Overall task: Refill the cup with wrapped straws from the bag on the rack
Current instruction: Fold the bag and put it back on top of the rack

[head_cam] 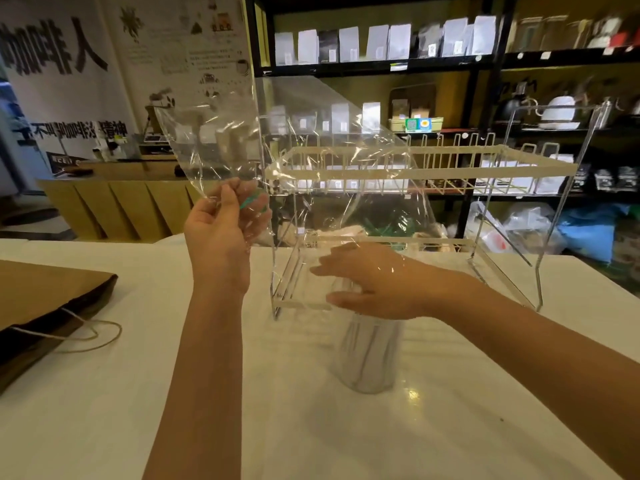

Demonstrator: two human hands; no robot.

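Left hand (221, 230) pinching the clear bag (277, 150) aloft before the rack (429, 168), right hand (374, 282) flat on the cup (367, 355), seemingly full of straws (363, 344); could topple if pressed off-centre.

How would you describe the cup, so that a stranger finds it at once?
On the white table, look in front of the two-tier wire rack. The cup stands directly under the right hand. It is the only clear tumbler there, with pale wrapped straws upright inside.
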